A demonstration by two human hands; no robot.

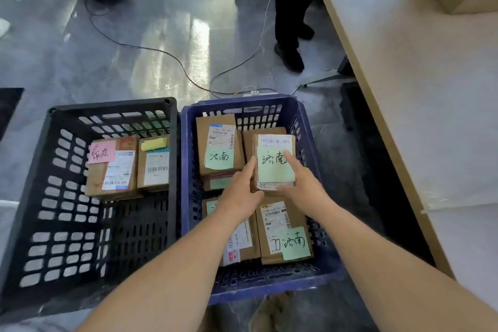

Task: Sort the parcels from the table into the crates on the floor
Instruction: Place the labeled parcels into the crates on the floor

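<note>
Left hand and right hand, head view: both gripping one small brown parcel from opposite sides, left forefinger laid along its left edge, right thumb pressed on top. Held flat, with shipping label and green note upward, presumably for a legible handwritten destination. Positioned inside the blue crate, over the far-right stack and just beside the far-left parcel, itself green-noted with matching characters. Contact with the stack beneath not discernible. Another green-noted near-right parcel lower in the same crate. Black crate alongside on the left, walls apparently touching, with a pink-noted parcel and a yellow-noted parcel inside. Apparent sorting rule: one destination per crate. Table at right. Judged step: setting down and release, two-handed probably for square placement on the stack.
</note>
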